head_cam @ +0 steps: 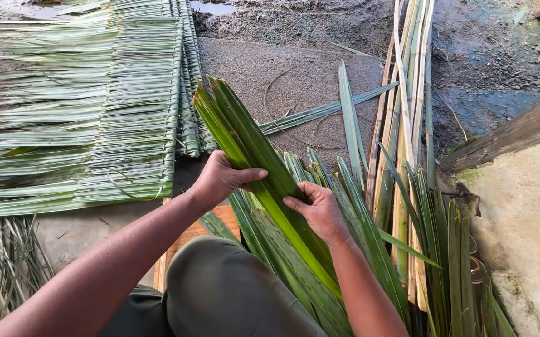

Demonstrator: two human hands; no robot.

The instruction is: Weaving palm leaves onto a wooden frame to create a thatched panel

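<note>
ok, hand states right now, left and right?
Left hand: closed around the green palm leaf bundle.
Right hand: fingers pressed on the same bundle, thumb hidden.

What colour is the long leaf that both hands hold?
Bright green, yellowish along its fold; the leaf shows best in the head view.
</note>
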